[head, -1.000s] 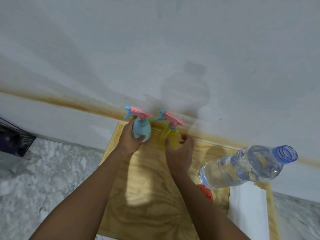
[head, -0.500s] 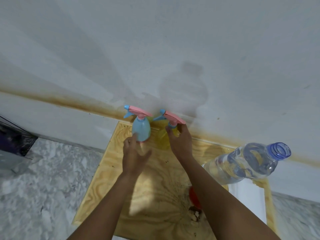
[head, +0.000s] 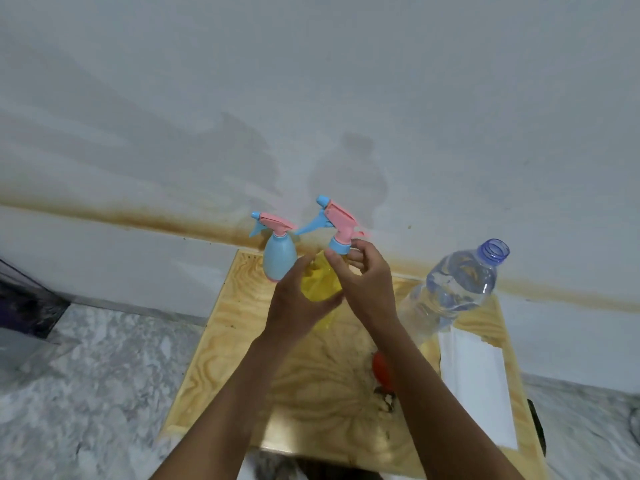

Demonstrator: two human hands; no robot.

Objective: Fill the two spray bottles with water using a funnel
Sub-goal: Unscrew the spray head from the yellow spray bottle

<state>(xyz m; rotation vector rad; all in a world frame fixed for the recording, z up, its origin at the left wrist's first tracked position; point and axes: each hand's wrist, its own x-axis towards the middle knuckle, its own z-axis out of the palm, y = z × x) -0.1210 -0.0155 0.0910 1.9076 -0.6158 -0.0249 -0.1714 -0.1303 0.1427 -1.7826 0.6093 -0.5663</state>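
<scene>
I hold a yellow spray bottle [head: 320, 284] lifted above the wooden board [head: 225, 334]. My left hand [head: 298, 303] wraps around its body. My right hand [head: 367, 275] pinches the blue collar of its pink and blue spray head [head: 337, 223]. A blue spray bottle [head: 280, 261] with the same kind of pink head stands upright on the board by the wall, just left of my hands. A red funnel [head: 382, 370] lies on the board, mostly hidden behind my right forearm. A clear uncapped water bottle [head: 453, 289] stands to the right.
A white folded cloth [head: 478, 382] lies on the right side of the board. The board sits on a grey marbled floor [head: 86, 375] against a white wall [head: 311, 98] with a brown stain line. A dark object [head: 24, 306] is at the left edge.
My left hand left the blue bottle and took the yellow bottle's body. The yellow bottle rose off the board toward me, and my right hand moved up to its spray head collar.
</scene>
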